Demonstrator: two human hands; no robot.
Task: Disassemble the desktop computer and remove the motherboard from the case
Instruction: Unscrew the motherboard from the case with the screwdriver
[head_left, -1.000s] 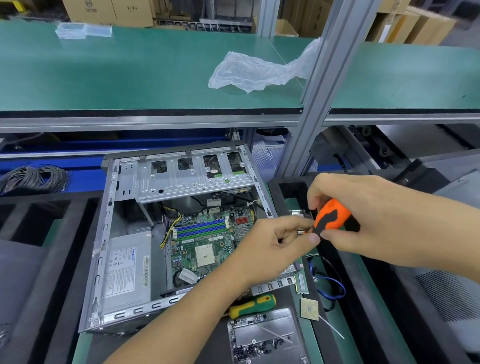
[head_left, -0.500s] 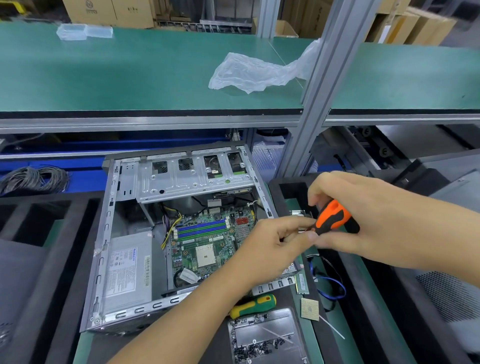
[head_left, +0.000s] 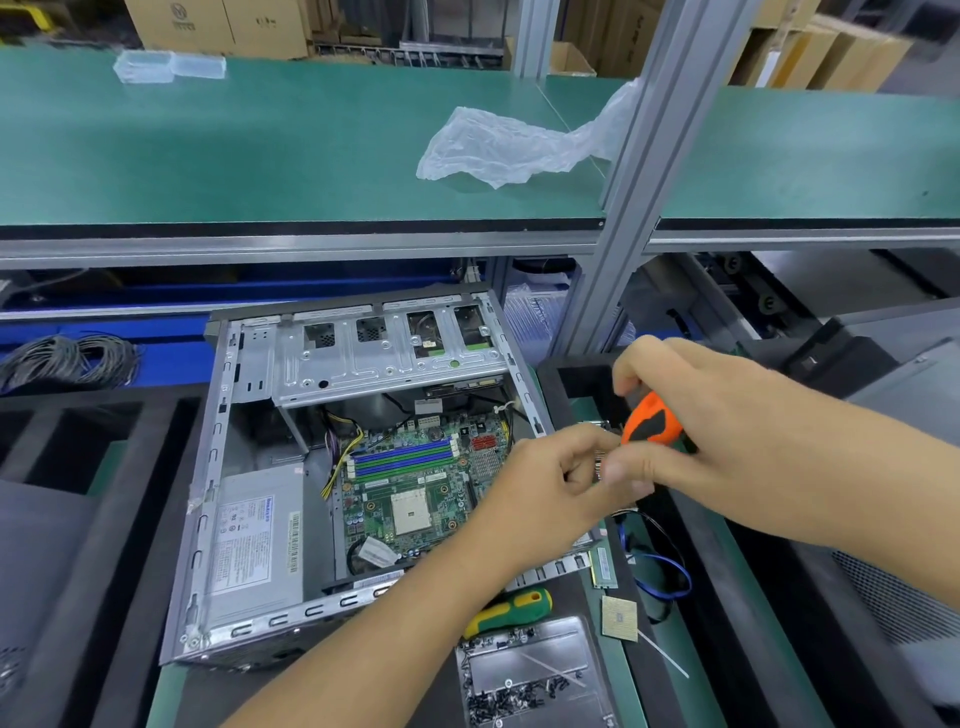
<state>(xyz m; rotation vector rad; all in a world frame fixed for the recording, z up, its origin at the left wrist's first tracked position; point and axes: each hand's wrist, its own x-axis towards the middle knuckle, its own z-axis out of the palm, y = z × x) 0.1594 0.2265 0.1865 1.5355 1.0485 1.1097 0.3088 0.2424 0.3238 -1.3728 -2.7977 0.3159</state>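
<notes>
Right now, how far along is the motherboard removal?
Done: the case is open, the CPU socket is bare, a loose CPU chip lies outside, and the screw tray holds screws. In hand: the right hand grips the orange screwdriver, the left hand pinches at its tip. Left: the motherboard and power supply sit inside.

Green-topped upper shelf (head_left: 260, 156) across the top of the frame, bearing a crumpled clear plastic bag (head_left: 498, 148) at centre and a clear plastic box (head_left: 169, 66) at upper left. Lower bench (head_left: 171, 696) below, carrying the open computer case (head_left: 208, 499), a green-and-yellow screwdriver (head_left: 511, 610), a metal screw tray (head_left: 530, 670) and a loose processor chip (head_left: 619, 617) at lower centre.
</notes>
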